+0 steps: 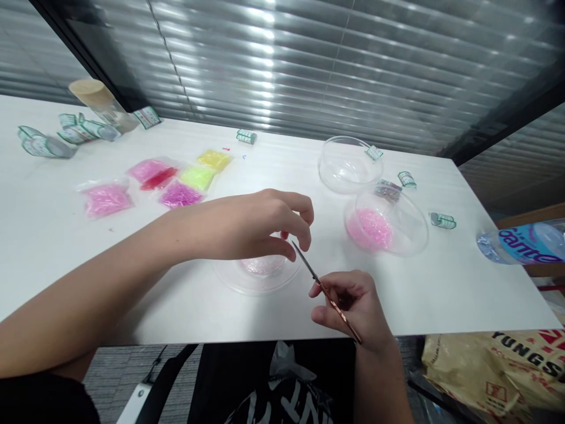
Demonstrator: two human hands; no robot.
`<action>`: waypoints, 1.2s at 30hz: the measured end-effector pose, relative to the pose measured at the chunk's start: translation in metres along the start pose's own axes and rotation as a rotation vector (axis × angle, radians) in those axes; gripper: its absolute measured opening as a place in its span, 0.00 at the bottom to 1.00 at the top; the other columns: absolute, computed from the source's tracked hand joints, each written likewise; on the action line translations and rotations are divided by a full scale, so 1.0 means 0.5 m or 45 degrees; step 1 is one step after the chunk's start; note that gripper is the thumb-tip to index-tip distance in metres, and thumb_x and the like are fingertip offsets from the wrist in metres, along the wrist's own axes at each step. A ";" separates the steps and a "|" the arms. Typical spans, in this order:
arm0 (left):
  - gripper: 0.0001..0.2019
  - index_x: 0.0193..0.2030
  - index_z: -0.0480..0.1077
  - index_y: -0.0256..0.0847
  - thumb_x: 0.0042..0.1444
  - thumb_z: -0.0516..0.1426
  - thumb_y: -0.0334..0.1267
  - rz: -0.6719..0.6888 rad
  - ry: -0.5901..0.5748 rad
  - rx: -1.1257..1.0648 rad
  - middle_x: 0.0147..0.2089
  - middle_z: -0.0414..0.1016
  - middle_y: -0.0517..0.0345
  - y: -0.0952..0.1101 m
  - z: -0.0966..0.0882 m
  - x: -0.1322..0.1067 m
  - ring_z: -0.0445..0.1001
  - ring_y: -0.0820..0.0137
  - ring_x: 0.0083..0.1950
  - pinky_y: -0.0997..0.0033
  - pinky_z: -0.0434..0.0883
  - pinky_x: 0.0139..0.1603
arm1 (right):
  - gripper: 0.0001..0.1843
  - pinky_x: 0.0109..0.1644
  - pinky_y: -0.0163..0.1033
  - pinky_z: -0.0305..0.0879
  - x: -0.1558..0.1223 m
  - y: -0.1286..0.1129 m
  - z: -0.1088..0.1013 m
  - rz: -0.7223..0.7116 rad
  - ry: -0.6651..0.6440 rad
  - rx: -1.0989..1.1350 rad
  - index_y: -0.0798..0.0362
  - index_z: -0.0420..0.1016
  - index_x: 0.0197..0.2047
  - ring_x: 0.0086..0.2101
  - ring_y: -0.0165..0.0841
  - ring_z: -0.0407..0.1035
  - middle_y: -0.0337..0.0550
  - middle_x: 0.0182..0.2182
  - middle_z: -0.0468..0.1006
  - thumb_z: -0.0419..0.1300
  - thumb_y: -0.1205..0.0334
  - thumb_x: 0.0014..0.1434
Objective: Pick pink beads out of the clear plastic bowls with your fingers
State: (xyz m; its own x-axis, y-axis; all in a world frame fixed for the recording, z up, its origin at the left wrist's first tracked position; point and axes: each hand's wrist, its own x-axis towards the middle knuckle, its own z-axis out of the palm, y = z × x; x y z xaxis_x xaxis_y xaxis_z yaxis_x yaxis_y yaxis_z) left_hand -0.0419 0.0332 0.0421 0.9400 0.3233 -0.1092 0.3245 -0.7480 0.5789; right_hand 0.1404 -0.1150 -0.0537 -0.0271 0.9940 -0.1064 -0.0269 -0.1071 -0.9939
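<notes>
My right hand (351, 307) is closed round copper-coloured tweezers (327, 292) near the table's front edge, their tip pointing up-left. My left hand (260, 224) hovers over a shallow clear dish (258, 277) holding a few pale pink beads, its fingers curled into a pinch right at the tweezers' tip. What the fingers hold is too small to make out. To the right stands a clear bowl (388, 221) with a heap of pink beads inside.
An empty clear bowl (348, 162) stands behind. Bags of pink, red and yellow-green beads (176, 176) lie at the left. Small thread spools (66, 132) and a wood-lidded jar (103, 103) sit far left. A water bottle (525, 241) lies at the right edge.
</notes>
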 end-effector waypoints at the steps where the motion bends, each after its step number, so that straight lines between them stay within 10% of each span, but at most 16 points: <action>1: 0.08 0.41 0.77 0.49 0.58 0.58 0.34 0.008 0.002 -0.008 0.48 0.73 0.59 0.000 0.001 0.000 0.74 0.73 0.40 0.76 0.68 0.36 | 0.10 0.19 0.32 0.46 0.000 -0.001 0.000 -0.001 0.001 -0.001 0.53 0.78 0.25 0.16 0.22 0.44 0.27 0.12 0.54 0.73 0.65 0.37; 30: 0.08 0.44 0.74 0.44 0.59 0.57 0.31 0.105 0.007 -0.060 0.51 0.70 0.57 0.000 0.021 0.013 0.73 0.75 0.42 0.77 0.69 0.40 | 0.06 0.20 0.30 0.45 -0.001 -0.012 0.004 0.004 0.050 -0.024 0.53 0.78 0.25 0.17 0.21 0.43 0.27 0.13 0.51 0.71 0.68 0.41; 36: 0.15 0.54 0.67 0.44 0.59 0.55 0.33 -0.065 0.174 0.131 0.52 0.71 0.54 -0.010 -0.001 -0.001 0.73 0.71 0.43 0.73 0.68 0.40 | 0.08 0.18 0.31 0.43 -0.028 -0.006 -0.055 -0.001 0.265 -0.055 0.54 0.81 0.25 0.15 0.21 0.48 0.29 0.12 0.55 0.73 0.63 0.39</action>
State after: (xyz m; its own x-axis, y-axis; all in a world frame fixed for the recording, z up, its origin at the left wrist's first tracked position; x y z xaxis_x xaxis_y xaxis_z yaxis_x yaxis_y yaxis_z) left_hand -0.0441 0.0369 0.0397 0.9011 0.4330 -0.0219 0.3874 -0.7815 0.4890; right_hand 0.1685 -0.1282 -0.0501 0.1798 0.9781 -0.1048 0.0165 -0.1095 -0.9939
